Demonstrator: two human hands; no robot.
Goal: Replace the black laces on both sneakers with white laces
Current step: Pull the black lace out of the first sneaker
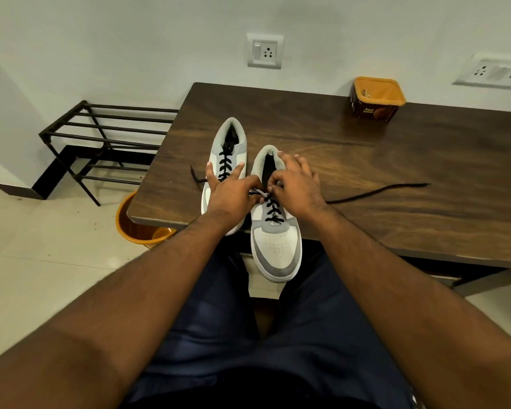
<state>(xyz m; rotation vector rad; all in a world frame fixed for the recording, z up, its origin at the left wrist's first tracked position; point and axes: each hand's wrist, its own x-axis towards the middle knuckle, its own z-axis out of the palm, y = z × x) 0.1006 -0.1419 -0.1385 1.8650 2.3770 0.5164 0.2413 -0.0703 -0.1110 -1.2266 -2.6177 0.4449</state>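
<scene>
While both forearms extend forward over the table (366, 172), the left hand (233, 191) and right hand (297, 187) pinch the black lace (270, 206) at the mid eyelets of the right sneaker (276, 246). Its toe overhangs the table edge. The left sneaker (229, 149) stands just beside it, fully laced.
</scene>
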